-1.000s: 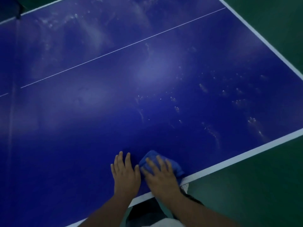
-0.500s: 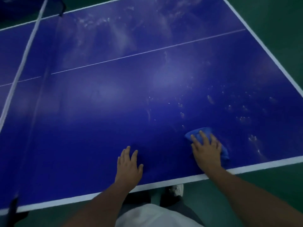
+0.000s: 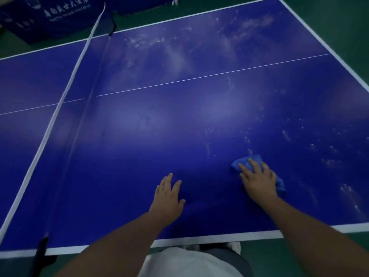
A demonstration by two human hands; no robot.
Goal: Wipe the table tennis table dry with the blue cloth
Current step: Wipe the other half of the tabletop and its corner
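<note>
The blue table tennis table [image 3: 149, 148] fills the view, with a white border and a thin white centre line. My right hand [image 3: 257, 179] presses flat on the bunched blue cloth [image 3: 240, 161], fingers spread, toward the near right of the table. The cloth shows beyond my fingertips and at the hand's right side. My left hand [image 3: 167, 193] rests flat on the bare surface to the left of it, holding nothing. Water drops [image 3: 319, 148] speckle the surface right of the cloth. Pale wet smears [image 3: 179, 50] cover the far half.
The net [image 3: 65, 84] with its white top band crosses the table at the left. Its black clamp [image 3: 43, 248] sits at the near edge. Blue barriers [image 3: 56, 15] with white lettering stand beyond the far edge. Green floor [image 3: 339, 15] surrounds the table.
My right hand has slid the cloth from the near edge beside my left hand out to the right and further onto the table. My left hand stays flat. The view has widened leftward to the net.
</note>
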